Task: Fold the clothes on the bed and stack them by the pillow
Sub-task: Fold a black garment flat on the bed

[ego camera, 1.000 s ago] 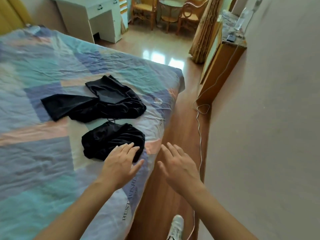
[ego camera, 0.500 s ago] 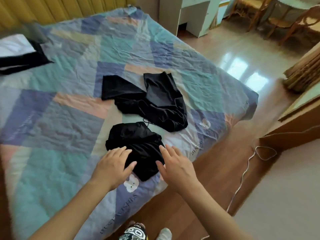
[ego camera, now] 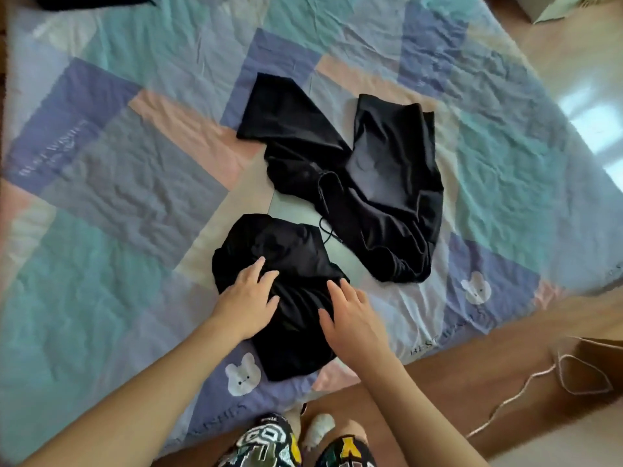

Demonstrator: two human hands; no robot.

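The pastel patchwork quilted bedspread (ego camera: 118, 203) is taken as the landmark. Near its front edge, a crumpled small black fabric garment (ego camera: 286, 298) is being pressed by the left hand (ego camera: 247, 301), which is being laid flat on the garment's left part with fingers spread, nothing gripped. Just to the right, the right hand (ego camera: 350, 318) is being held open over the garment's right edge, fingers extended. Further right and toward the bedspread's middle, a larger black drawstring garment (ego camera: 381, 183) is being left spread out, close beside the small one.
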